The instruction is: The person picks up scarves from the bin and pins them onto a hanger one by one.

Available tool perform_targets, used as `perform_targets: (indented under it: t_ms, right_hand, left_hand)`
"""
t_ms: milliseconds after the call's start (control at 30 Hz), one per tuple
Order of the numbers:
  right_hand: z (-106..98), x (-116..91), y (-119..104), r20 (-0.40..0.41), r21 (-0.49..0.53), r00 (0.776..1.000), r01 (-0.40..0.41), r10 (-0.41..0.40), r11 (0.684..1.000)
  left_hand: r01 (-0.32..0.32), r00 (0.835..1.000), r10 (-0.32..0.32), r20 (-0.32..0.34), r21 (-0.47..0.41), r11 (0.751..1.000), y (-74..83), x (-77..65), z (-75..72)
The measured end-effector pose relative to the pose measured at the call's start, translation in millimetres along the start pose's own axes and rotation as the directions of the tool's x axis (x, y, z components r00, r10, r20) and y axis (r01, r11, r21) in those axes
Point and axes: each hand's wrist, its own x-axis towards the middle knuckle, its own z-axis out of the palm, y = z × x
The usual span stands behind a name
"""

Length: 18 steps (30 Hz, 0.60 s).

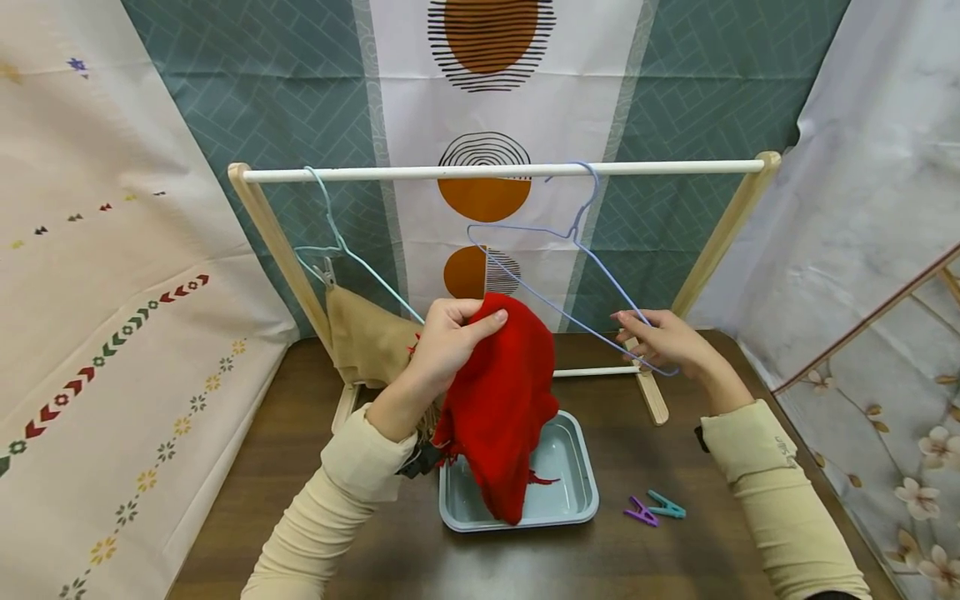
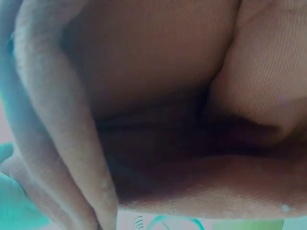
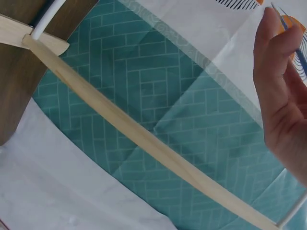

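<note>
In the head view my left hand (image 1: 444, 343) grips the upper edge of a red fringed scarf (image 1: 512, 400), thumb on top. The scarf hangs down over a grey-blue tray (image 1: 593, 492), with a red strand lying inside the tray. My right hand (image 1: 670, 337) pinches the lower right corner of a lavender wire hanger (image 1: 576, 232), which is hooked over the white rail (image 1: 480, 172) and tilted. The right wrist view shows the right hand (image 3: 283, 81) with fingers bent around the wire. Dim, blurred surfaces fill the left wrist view, with fingers (image 2: 62, 120) along its left side.
A light teal hanger (image 1: 341, 246) on the rail's left bears a tan cloth (image 1: 367, 333) clipped by a peg. Purple (image 1: 641, 512) and teal (image 1: 667, 505) clothespins lie on the brown table (image 1: 315, 533), right of the tray. Wooden posts (image 1: 723, 229) stand at both rail ends.
</note>
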Motion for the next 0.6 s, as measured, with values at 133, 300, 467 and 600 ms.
perform_targets:
  t_ms: [133, 300, 467, 600]
  right_hand:
    - [-2.3, 0.3, -2.6, 0.083, 0.066, 0.996, -0.028, 0.023, 0.997]
    - [-3.1, -6.1, -6.8, 0.092, 0.126, 0.996, -0.021, 0.009, 0.992]
    - [-5.0, -17.1, -5.1, 0.087, 0.081, 0.996, 0.01, -0.017, 0.997]
    - [-8.2, -26.2, -1.9, 0.079, 0.06, 0.995, 0.056, -0.061, 0.997]
  left_hand:
    - [0.058, 0.997, -0.059, 0.051, 0.003, 0.998, 3.0, 2.9, -3.6]
    - [0.203, 0.974, -0.195, 0.118, -0.061, 0.977, 9.1, 6.0, -9.7]
    - [0.307, 0.945, -0.286, 0.159, -0.127, 0.943, 11.8, 6.4, -12.1]
    - [0.313, 0.945, -0.289, 0.15, -0.165, 0.935, 11.1, 5.5, -11.8]
